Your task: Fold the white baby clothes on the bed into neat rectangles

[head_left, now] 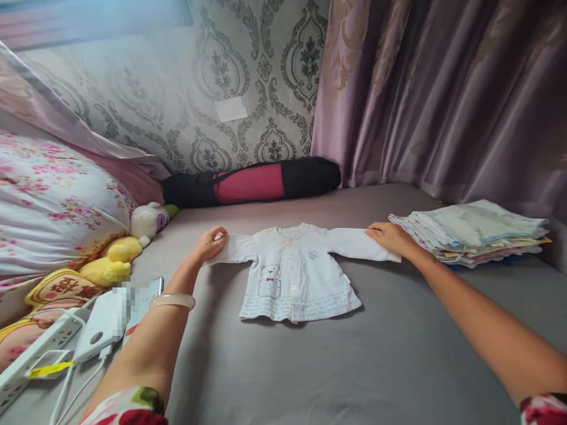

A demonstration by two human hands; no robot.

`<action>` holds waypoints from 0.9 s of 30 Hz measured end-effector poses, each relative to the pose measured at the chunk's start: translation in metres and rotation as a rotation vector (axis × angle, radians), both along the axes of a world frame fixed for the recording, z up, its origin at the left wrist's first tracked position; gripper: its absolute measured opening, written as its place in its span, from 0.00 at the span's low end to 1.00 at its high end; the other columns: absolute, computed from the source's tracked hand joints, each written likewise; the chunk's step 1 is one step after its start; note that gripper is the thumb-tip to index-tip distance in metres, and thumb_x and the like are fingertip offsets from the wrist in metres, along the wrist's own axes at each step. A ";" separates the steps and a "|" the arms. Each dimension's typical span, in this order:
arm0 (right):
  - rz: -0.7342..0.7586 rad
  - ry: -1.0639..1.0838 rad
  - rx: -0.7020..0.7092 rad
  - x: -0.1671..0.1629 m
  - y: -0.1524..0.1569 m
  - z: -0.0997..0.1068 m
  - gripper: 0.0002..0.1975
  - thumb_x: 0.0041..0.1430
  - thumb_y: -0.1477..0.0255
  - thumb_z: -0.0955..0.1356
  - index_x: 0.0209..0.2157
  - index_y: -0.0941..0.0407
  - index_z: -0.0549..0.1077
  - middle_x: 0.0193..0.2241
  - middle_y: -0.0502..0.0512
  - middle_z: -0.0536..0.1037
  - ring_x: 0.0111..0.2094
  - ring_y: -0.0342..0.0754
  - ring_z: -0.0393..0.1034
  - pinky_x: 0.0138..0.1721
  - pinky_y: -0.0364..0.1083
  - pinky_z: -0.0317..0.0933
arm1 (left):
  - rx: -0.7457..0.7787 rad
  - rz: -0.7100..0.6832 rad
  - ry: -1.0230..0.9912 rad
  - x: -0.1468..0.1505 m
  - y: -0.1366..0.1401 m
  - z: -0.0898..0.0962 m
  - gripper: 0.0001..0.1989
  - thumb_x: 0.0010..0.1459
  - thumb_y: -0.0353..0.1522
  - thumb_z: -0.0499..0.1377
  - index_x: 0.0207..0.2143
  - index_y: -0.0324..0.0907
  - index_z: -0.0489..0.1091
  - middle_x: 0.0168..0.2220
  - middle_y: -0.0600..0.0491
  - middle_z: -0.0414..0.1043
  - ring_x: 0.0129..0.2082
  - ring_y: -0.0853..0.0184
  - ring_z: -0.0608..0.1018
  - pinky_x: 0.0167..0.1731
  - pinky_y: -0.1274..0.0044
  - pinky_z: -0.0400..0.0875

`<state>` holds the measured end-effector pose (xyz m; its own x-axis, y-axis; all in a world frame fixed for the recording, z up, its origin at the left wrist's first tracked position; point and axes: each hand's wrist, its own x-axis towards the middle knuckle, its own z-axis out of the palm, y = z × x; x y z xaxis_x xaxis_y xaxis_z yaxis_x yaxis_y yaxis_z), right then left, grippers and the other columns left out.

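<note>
A small white baby shirt (305, 277) lies front side up on the grey bed sheet (354, 372), its sleeves spread out to both sides. It has a row of buttons, a printed bear on its left half and lines of print along the hem. My left hand (211, 243) pinches the end of the left-side sleeve between thumb and fingers. On the other side my right hand (392, 237) grips the upper edge of the right-side sleeve, the cuff showing below it. A pale bangle (172, 301) circles my left forearm.
A stack of folded baby clothes (478, 233) lies at the right by the curtain (425, 100). At the left are plush toys (110, 262), a power strip (38, 354), a white power bank (104, 324), cables and a phone (144, 304). A long black-and-pink bag (250, 183) rests against the wall.
</note>
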<state>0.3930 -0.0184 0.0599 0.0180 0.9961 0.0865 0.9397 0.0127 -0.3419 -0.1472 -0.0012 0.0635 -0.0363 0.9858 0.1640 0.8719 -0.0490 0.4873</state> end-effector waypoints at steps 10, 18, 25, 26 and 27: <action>0.076 -0.422 -0.105 0.007 0.005 -0.017 0.17 0.67 0.67 0.58 0.46 0.56 0.75 0.45 0.61 0.77 0.45 0.53 0.71 0.40 0.48 0.59 | -0.157 0.035 0.500 -0.010 0.002 -0.022 0.15 0.59 0.36 0.51 0.45 0.44 0.72 0.44 0.45 0.72 0.46 0.57 0.74 0.47 0.67 0.64; 0.005 -0.475 -0.029 -0.050 0.034 -0.004 0.17 0.64 0.76 0.58 0.43 0.59 0.77 0.45 0.66 0.77 0.49 0.57 0.69 0.47 0.51 0.57 | -0.112 -0.023 0.454 0.035 0.027 -0.018 0.16 0.61 0.33 0.50 0.49 0.45 0.70 0.51 0.45 0.72 0.53 0.55 0.71 0.50 0.63 0.60; 0.194 -0.132 -0.111 -0.156 0.069 -0.008 0.17 0.67 0.71 0.58 0.49 0.53 0.75 0.50 0.58 0.75 0.51 0.52 0.69 0.46 0.45 0.59 | -0.133 -0.201 0.316 0.115 0.051 -0.026 0.15 0.61 0.30 0.52 0.49 0.44 0.70 0.53 0.46 0.71 0.54 0.58 0.71 0.51 0.67 0.59; 0.189 -0.134 -0.125 -0.163 0.072 -0.011 0.17 0.67 0.71 0.58 0.50 0.53 0.74 0.51 0.59 0.74 0.51 0.52 0.68 0.46 0.46 0.59 | -0.131 -0.200 0.307 0.122 0.055 -0.029 0.15 0.61 0.30 0.52 0.50 0.44 0.70 0.53 0.47 0.71 0.54 0.58 0.70 0.50 0.68 0.60; 0.183 -0.138 -0.138 -0.169 0.075 -0.015 0.17 0.67 0.71 0.58 0.51 0.53 0.73 0.52 0.60 0.73 0.51 0.53 0.68 0.46 0.46 0.59 | -0.129 -0.192 0.301 0.127 0.058 -0.031 0.15 0.61 0.30 0.51 0.50 0.44 0.70 0.53 0.46 0.71 0.54 0.59 0.70 0.50 0.68 0.60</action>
